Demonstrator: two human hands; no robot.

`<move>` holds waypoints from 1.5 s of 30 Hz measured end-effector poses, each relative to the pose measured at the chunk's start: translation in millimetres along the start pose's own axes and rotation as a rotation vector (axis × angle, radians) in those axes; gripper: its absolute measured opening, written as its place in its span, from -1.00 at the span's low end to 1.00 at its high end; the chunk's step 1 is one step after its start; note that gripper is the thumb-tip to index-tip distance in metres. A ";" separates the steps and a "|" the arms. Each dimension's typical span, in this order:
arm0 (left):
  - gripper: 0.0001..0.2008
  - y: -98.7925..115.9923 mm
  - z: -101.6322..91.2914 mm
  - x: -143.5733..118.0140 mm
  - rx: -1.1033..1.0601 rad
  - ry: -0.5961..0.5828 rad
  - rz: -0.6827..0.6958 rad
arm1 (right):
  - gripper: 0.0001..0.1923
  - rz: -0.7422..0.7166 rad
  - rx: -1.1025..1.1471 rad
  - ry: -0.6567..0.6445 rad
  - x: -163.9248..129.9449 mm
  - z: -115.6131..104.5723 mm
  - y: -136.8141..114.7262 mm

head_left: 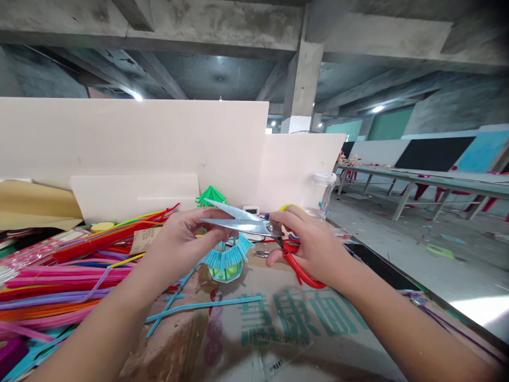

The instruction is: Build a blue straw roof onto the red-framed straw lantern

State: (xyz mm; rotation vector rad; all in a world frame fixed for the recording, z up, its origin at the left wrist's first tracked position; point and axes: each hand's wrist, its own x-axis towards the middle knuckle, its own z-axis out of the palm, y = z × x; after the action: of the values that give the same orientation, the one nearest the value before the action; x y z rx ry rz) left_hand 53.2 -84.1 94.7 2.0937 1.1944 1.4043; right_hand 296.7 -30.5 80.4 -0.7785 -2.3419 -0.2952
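Red-handled scissors (pixel 254 227) are in my right hand (pixel 314 239), their metal blades parted and pointing left. My left hand (pixel 189 236) is pinched closed at the blades; whatever lies between its fingers is hidden. Just below the blades stands a small craft model (pixel 226 260) with a fringe of light-blue pipe cleaner pieces over a yellow-green base. Behind my left hand rises a green umbrella-shaped piece (pixel 211 195), partly covered. Two light-blue pipe cleaners (pixel 207 304) lie crossed on the cardboard (pixel 222 345) between my forearms.
Bundles of coloured pipe cleaners (pixel 67 281) cover the left side. A white partition (pixel 131 138) closes off the back. At the right are a clear jar (pixel 324 191) with a white lid and a dark phone (pixel 382 268) near the table edge. A transparent ruler (pixel 282 355) lies in front.
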 end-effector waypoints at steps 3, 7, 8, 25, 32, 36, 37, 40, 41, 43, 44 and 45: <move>-0.85 0.5 -0.7 0.5 -0.005 -0.001 -0.001 | -0.47 0.004 -0.006 -0.001 -0.5 0.0 1.0; -0.84 -0.1 -1.2 0.8 -0.025 -0.001 -0.021 | -0.47 -0.024 0.030 0.047 -1.0 0.9 4.1; -0.83 0.0 -1.2 0.8 -0.030 0.002 -0.026 | -0.47 -0.029 0.037 0.056 -1.0 1.1 4.6; -0.79 1.9 -0.1 -0.5 -0.040 0.006 -0.049 | -0.43 -0.021 -0.004 0.047 -0.9 0.6 3.8; -0.79 1.1 0.4 -0.2 -0.030 0.010 -0.042 | -0.45 -0.012 0.000 0.035 0.3 1.0 3.4; -0.80 0.3 0.3 0.0 -0.022 0.005 -0.037 | -0.46 -0.004 -0.005 0.028 0.5 0.6 3.0; -0.80 0.5 0.3 0.1 -0.028 0.003 -0.044 | -0.47 -0.003 -0.005 0.029 0.4 0.3 2.8; -0.80 1.6 0.5 -0.1 -0.038 -0.004 -0.056 | -0.48 -0.002 -0.007 0.029 0.0 -0.4 2.1; -0.81 1.9 0.5 -0.3 -0.037 -0.003 -0.053 | -0.49 -0.004 -0.009 0.027 0.0 -0.4 1.9; -0.81 1.9 0.5 -0.7 -0.032 0.001 -0.043 | -0.49 -0.013 -0.012 0.025 0.0 -0.2 1.7; -0.82 1.7 0.5 -0.9 -0.029 0.003 -0.036 | -0.50 -0.019 -0.013 0.026 0.0 0.1 1.7; -0.81 1.2 0.5 -1.1 -0.024 0.003 -0.032 | -0.50 -0.022 -0.015 0.024 -0.1 0.4 1.7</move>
State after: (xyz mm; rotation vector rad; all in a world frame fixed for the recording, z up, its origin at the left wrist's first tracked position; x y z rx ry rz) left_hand 54.0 -85.6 94.6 2.0482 1.2004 1.4016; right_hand 297.6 -29.0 80.1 -0.7529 -2.3292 -0.3298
